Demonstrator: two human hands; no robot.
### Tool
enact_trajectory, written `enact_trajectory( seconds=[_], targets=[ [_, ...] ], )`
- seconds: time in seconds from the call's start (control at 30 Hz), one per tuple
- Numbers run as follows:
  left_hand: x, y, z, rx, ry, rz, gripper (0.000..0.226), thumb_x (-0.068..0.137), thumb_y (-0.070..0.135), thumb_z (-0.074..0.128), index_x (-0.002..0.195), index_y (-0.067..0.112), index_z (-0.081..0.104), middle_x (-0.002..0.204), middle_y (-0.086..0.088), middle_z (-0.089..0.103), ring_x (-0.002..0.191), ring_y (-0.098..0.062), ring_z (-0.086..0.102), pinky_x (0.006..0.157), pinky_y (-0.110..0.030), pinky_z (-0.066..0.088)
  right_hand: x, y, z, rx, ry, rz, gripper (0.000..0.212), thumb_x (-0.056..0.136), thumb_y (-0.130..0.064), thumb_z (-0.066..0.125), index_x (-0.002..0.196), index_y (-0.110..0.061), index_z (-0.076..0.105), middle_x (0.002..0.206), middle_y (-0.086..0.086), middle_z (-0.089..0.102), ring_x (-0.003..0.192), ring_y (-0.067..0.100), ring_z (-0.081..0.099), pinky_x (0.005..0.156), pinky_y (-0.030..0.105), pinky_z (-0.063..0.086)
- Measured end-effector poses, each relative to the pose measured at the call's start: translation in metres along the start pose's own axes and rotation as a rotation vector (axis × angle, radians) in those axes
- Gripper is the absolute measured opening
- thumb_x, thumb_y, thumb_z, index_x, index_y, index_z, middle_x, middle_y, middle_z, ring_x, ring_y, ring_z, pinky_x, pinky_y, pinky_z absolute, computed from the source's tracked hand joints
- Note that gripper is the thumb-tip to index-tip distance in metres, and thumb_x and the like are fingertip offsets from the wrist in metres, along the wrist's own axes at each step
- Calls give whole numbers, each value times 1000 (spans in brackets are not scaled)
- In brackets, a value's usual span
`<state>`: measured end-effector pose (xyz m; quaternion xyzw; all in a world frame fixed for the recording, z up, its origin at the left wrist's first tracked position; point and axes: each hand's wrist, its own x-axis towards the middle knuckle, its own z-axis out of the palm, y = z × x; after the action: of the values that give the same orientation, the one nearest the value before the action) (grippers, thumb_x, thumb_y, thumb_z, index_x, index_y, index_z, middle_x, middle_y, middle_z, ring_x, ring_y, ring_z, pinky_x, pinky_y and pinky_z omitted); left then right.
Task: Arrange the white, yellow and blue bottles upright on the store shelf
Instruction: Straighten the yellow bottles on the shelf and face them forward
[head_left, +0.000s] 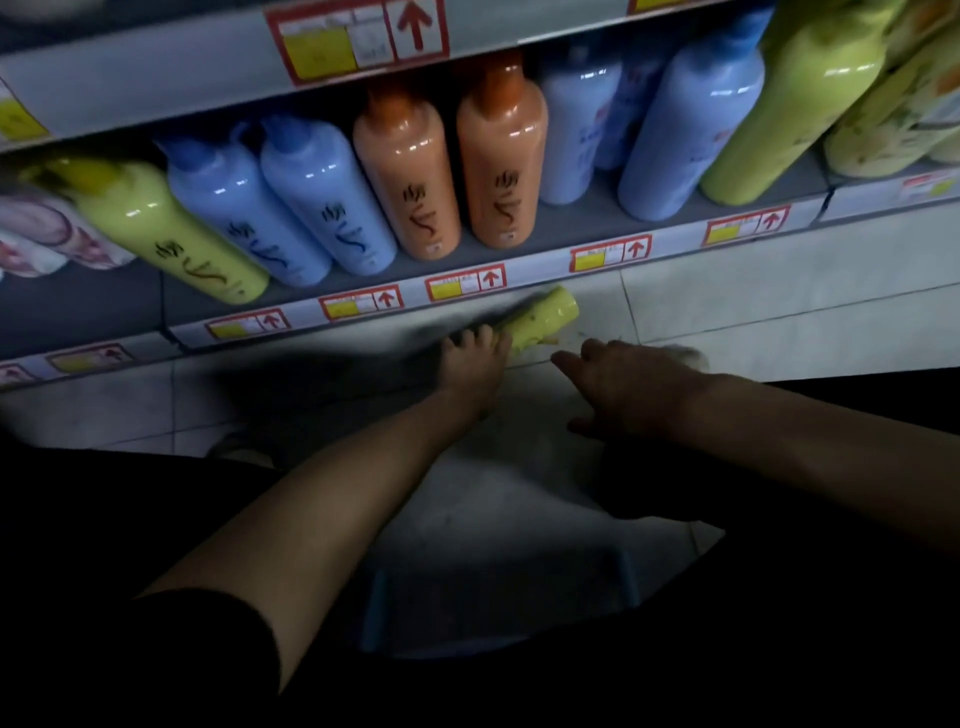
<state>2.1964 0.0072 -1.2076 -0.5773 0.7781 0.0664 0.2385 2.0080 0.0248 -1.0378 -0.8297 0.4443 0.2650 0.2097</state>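
Left hand (475, 358) curls its fingers round a yellow bottle (545, 318) lying on the floor (779, 296) below the shelf's (582, 221) front edge. The right hand (628, 384), loosely spread, should support its base when lifting.

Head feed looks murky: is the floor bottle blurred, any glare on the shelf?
Head view: dim overall, bottom and corners nearly black; the yellow bottle on the floor and the left hand at it are smeared by motion blur, so the grip is unclear; the right hand reads clearer; small glare spots on the shelf bottles; wide-angle bends the shelf edge.
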Motion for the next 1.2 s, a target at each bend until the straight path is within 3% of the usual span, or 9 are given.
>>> enact_trajectory(
  seconds=[0.1,0.17,0.23,0.33,0.43,0.67,1.0,1.13,1.2],
  targets=[
    [11,17,10,-125,-5,-109,56,99,28,55,152,17,40,134,-16,53,112,-37,60,91,-44,50,-2,0,-3,-20,30,-3,71,96,-49,63,151,-15,35,140,17,50,126,37,55,94,46,51],
    [15,28,12,-193,-44,-211,50,95,31,66,142,19,56,124,-12,63,103,-32,66,82,-38,53,-2,0,-6,-22,45,-10,64,97,-47,62,148,-15,39,139,17,50,125,37,55,94,46,50],
    [18,30,12,-195,-42,-277,44,94,29,68,135,14,62,122,-13,65,106,-31,66,85,-40,55,-1,1,-6,-29,49,-16,60,98,-46,61,145,-14,42,137,17,51,124,37,56,93,45,50],
    [25,29,21,-262,-48,-323,43,104,22,54,142,5,52,144,-18,50,128,-36,54,102,-48,47,-2,3,-4,-64,54,-18,57,99,-44,60,143,-13,43,137,17,51,124,37,55,94,45,50],
    [28,33,27,-392,-41,-408,42,105,23,54,142,4,51,147,-22,47,126,-41,56,99,-48,49,-2,5,-1,-67,19,-20,51,99,-36,61,142,-13,45,138,17,49,126,37,54,97,46,50],
    [26,36,28,-447,-79,-350,51,103,24,61,146,1,48,147,-21,46,130,-40,52,102,-50,50,4,13,-2,-99,-37,-12,42,101,-30,60,139,-14,52,134,16,53,124,36,57,95,46,51],
    [-9,-5,-42,-632,-228,-260,56,92,55,67,122,8,68,122,-15,70,113,-34,68,85,-34,51,2,16,-8,-75,-112,9,42,100,-40,61,135,-16,57,134,11,60,124,30,61,93,41,50],
    [-27,-26,-71,-832,-296,-322,43,87,52,74,102,15,61,115,-8,67,102,-28,63,79,-33,50,1,12,-15,-80,-106,13,47,100,-42,61,138,-15,56,132,10,61,122,29,62,93,38,51],
    [-42,-40,-85,-958,-302,-320,46,86,53,76,104,15,57,112,-5,62,102,-25,60,75,-33,46,2,10,-20,-94,-83,12,51,99,-45,61,141,-16,52,133,10,60,122,29,62,92,38,51]
  ],
)
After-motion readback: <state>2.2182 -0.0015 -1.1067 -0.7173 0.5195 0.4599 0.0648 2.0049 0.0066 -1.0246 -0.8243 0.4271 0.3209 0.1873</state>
